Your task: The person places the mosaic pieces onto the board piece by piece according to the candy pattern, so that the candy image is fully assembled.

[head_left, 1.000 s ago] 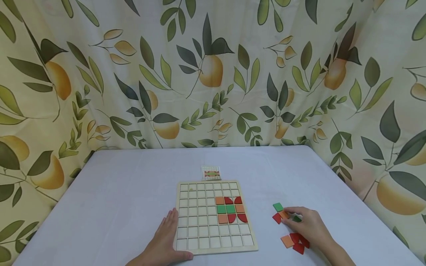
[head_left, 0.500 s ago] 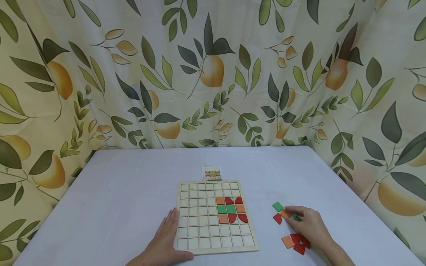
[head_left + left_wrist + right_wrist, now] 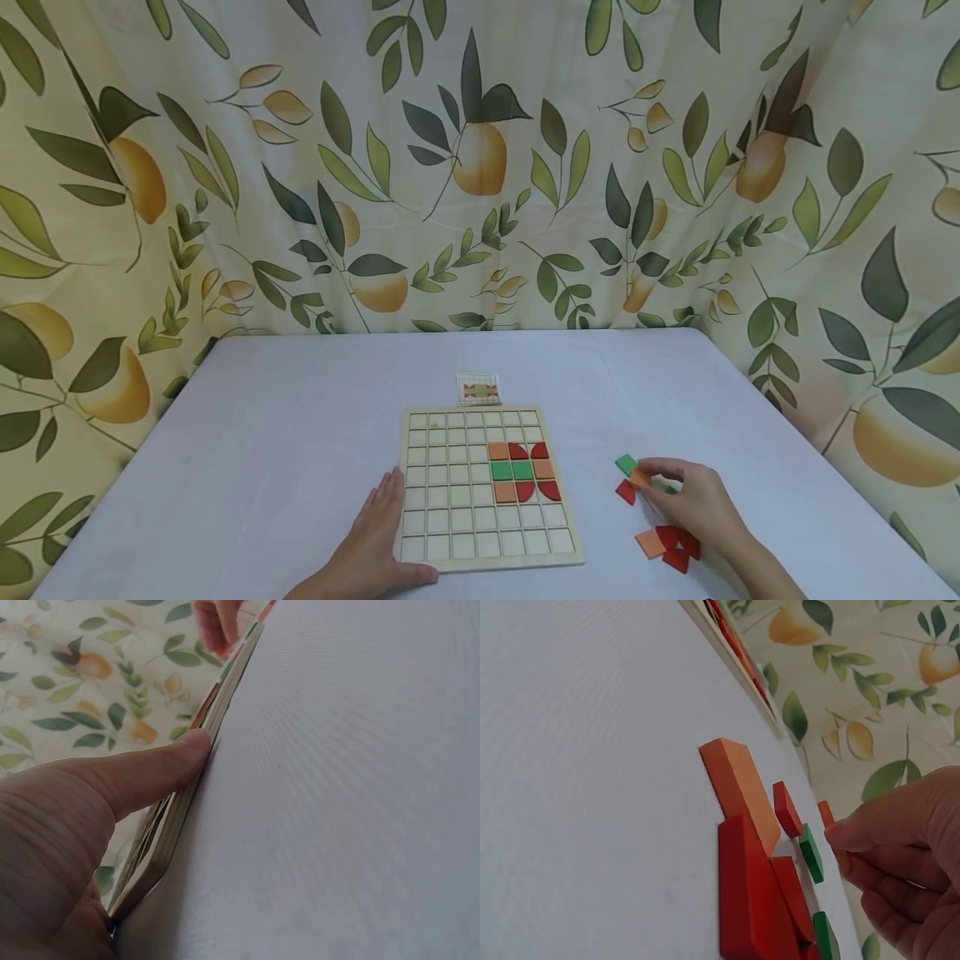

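Fingers (image 3: 663,464) of the right hand (image 3: 693,498) pinch an orange square tile (image 3: 640,478) between thumb and fingertips, the gap between them no wider than the tile. Whether the tile touches the white-covered counter (image 3: 300,433) cannot be told. Around this hand lie loose tiles: a green square tile (image 3: 626,465) and a red quarter-round tile (image 3: 626,492) just beside the pinched one, and another green tile (image 3: 826,937) partly hidden under the hand in the head view. Nearer the person, a second orange square tile (image 3: 650,545) touches a cluster of red tiles (image 3: 676,560).

On the other side, the left hand (image 3: 366,542) rests against the wooden grid board (image 3: 491,567), its fingers straight along the left edge and the thumb at the near edge, spread wide apart.

Toward the board's right side, nine tiles fill a block of cells: three orange squares, two green squares (image 3: 512,471) side by side in the middle row, and four red pieces. Just beyond the far edge lies a small pattern card (image 3: 478,389). Behind the counter hangs a curtain (image 3: 562,250) printed with leaves and fruit.
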Demonstrator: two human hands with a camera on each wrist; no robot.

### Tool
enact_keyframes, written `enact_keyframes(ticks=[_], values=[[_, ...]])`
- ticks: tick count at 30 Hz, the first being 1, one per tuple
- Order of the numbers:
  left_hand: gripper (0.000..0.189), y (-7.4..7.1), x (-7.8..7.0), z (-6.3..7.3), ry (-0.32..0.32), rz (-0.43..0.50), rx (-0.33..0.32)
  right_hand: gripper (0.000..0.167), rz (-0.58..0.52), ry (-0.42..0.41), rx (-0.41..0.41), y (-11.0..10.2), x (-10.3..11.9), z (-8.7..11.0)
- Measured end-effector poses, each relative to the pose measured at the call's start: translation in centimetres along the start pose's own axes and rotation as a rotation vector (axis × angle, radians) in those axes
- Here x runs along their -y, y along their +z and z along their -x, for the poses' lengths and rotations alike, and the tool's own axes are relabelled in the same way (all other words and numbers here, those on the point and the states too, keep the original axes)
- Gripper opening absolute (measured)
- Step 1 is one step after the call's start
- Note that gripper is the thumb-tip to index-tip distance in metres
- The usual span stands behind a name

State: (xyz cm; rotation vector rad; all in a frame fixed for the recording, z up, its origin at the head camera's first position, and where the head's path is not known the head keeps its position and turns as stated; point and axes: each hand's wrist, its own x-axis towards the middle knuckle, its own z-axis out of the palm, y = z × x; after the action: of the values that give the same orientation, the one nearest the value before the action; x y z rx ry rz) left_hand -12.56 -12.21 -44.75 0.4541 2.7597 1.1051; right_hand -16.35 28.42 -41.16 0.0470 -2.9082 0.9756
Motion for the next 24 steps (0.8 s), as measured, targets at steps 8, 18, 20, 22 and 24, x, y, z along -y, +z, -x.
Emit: enact_keyframes(ticks=[8,18,20,22,24], values=[[0.131,0.2,0.1,0.0,0.020,0.009,-0.006,0.027,-0.057,-0.082,0.018,1.0,1.2,-0.9],[0.131,0.0,0.1,0.1,0.035,0.004,-0.014,0.025,-0.060,-0.302,0.070,3.3,4.3,-2.6],[0.131,0.0,0.1,0.1,0.032,0.002,-0.014,0.025,-0.053,-0.345,0.082,3.6,4.7,-2.8],[0.131,0.0,0.1,0.1,0.029,-0.002,-0.013,0.026,-0.054,-0.361,0.090,3.9,5.2,-2.9],[0.130,0.0,0.2,0.1,0.037,-0.002,-0.015,0.027,-0.051,-0.368,0.095,4.1,5.5,-3.1]])
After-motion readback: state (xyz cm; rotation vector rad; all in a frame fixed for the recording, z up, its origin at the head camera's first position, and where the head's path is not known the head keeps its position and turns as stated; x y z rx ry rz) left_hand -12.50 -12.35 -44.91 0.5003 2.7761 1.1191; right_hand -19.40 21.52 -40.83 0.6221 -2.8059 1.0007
